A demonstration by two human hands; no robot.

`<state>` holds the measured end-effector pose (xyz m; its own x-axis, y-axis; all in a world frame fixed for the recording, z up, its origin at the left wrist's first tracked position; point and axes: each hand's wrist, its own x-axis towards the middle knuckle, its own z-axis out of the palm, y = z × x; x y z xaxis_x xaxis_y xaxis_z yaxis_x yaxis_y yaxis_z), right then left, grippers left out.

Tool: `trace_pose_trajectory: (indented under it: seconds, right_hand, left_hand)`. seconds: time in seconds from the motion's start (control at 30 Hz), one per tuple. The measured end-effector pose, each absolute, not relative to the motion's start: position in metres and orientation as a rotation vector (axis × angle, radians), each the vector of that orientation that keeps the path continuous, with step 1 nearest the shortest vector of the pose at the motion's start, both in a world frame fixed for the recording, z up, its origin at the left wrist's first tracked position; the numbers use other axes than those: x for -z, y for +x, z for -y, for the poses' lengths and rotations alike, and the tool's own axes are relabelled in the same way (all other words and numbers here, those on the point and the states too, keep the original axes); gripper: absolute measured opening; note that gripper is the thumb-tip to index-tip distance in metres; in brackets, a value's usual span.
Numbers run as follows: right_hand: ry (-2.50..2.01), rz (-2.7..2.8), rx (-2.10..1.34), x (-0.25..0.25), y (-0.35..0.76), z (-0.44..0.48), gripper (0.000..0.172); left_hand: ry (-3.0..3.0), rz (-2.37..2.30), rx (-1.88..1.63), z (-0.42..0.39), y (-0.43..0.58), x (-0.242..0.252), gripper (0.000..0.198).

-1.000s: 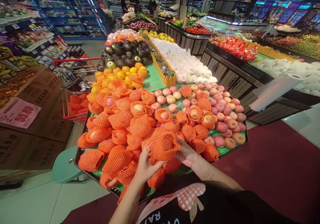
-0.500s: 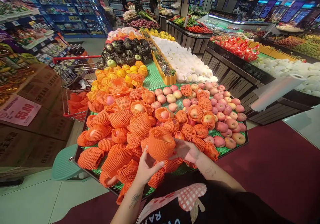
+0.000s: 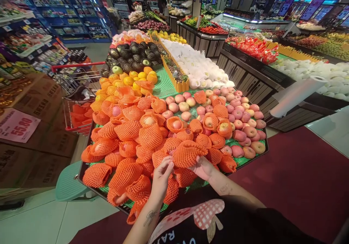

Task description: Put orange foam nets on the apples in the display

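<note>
An orange foam net sleeve (image 3: 189,154) lies sideways between my two hands, above the near edge of the fruit display. The fingertips of my left hand (image 3: 163,171) pinch its left end. My right hand (image 3: 203,168) grips its lower right side, with the fingers partly hidden behind it. Whether an apple is inside is hidden by the mesh. Several apples in the same orange sleeves (image 3: 131,127) are heaped to the left and just beyond my hands. Bare pink apples (image 3: 242,117) sit at the right on the green mat.
Beyond the apples are oranges (image 3: 135,80), dark-netted fruit (image 3: 131,57) and white-wrapped fruit (image 3: 191,66). A shopping cart (image 3: 79,65) and a green stool (image 3: 69,182) stand at the left. A plastic-bag roll (image 3: 298,96) is on the right. People are in the background.
The sleeve has turned from upright, open end showing, to sideways, and shifted slightly right. My left fingers have gone from spread around it to pinching its end.
</note>
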<state>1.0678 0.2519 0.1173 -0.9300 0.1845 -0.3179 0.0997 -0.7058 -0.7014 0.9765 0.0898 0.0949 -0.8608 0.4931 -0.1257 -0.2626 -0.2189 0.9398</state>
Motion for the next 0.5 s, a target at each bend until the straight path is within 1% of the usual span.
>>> trace_pose_trajectory:
  seconds: [0.1, 0.17, 0.2, 0.23, 0.3, 0.33, 0.37, 0.5]
  right_hand:
    - [-0.608, 1.251, -2.648, -0.125, 1.066, -0.248, 0.09]
    - [-0.591, 1.334, -2.531, -0.13, 1.066, -0.246, 0.092]
    - [-0.594, 1.391, -2.469, -0.133, 1.066, -0.246, 0.092]
    - [-0.607, 1.461, -2.418, -0.136, 1.066, -0.246, 0.092]
    - [-0.638, 1.616, -2.379, -0.143, 1.066, -0.246, 0.092]
    - [-0.64, 1.678, -2.386, -0.146, 1.066, -0.246, 0.092]
    - [-0.631, 1.718, -2.4, -0.149, 1.066, -0.245, 0.092]
    - [-0.575, 1.624, -2.468, -0.152, 1.068, -0.242, 0.084]
  left_hand:
    - [0.443, -1.594, -2.024, -0.096, 0.978, -0.086, 0.042]
    - [0.497, -1.628, -2.01, -0.096, 0.979, -0.084, 0.035]
    - [0.529, -1.666, -2.022, -0.095, 0.979, -0.085, 0.037]
    - [0.593, -1.712, -2.032, -0.092, 0.98, -0.087, 0.049]
    - [0.796, -1.795, -2.012, -0.087, 0.98, -0.092, 0.083]
    - [0.897, -1.83, -1.982, -0.084, 0.98, -0.096, 0.093]
    - [0.967, -1.858, -1.949, -0.083, 0.981, -0.099, 0.096]
    - [0.877, -1.936, -1.963, -0.086, 0.984, -0.106, 0.089]
